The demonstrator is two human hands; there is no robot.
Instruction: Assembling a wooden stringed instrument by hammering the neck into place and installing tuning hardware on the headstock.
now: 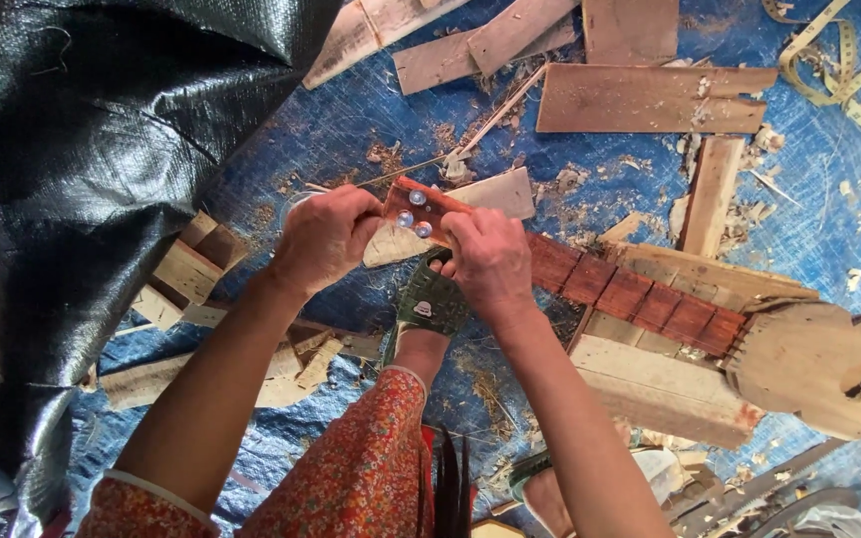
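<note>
A wooden stringed instrument lies across a blue tarp. Its reddish fretted neck [640,294] runs from the pale rounded body [819,364] at the right up to a reddish headstock [421,207] with two or three shiny round pegs. My left hand [323,237] pinches the headstock's left end. My right hand [490,261] grips it from the right, over the neck's top. A foot in a green sandal [432,301] rests just below the hands, under a red flowered trouser leg [361,468].
Loose planks [650,98] and offcuts [191,269] lie on the blue tarp [351,130] amid shavings. Black plastic sheeting [82,149] covers the left. A yellow measuring tape [849,70] curls at top right. A pale board [660,394] lies under the neck.
</note>
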